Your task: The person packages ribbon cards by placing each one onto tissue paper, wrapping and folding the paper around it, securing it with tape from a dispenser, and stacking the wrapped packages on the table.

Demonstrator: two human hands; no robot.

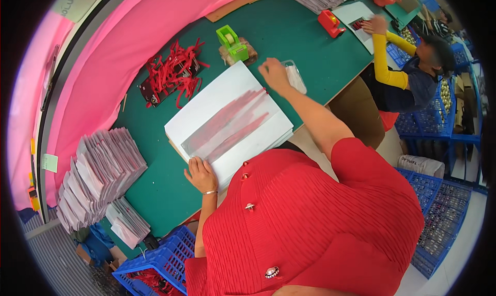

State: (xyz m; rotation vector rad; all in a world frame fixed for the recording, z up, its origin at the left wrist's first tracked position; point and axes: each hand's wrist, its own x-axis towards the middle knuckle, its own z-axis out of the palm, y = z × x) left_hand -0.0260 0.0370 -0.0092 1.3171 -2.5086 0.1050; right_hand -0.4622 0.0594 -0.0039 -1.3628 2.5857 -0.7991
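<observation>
A stack of white sheets [191, 125] lies tilted on the table before me. On it is a flat clear plastic sleeve [206, 135] with red ribbon strips [243, 107] showing in it. My left hand [201, 175] rests with fingers stretched out on the near left edge of the sheets, by the sleeve's lower end. Past the far right edge of the sheets, my right hand [274, 74] is raised with its fingers bent together; whatever they hold is too small to tell. Beside it lies a clear shallow box [294, 78] with whitish contents. A green tape dispenser [232, 43] stands beyond the sheets.
A heap of red ribbons [175, 68] lies at the far left. Stacked packed sleeves [103, 172] stand on the left, above a blue crate [165, 260]. Across to the right, a person in yellow sleeves [385, 58] works near a red tape dispenser [330, 24].
</observation>
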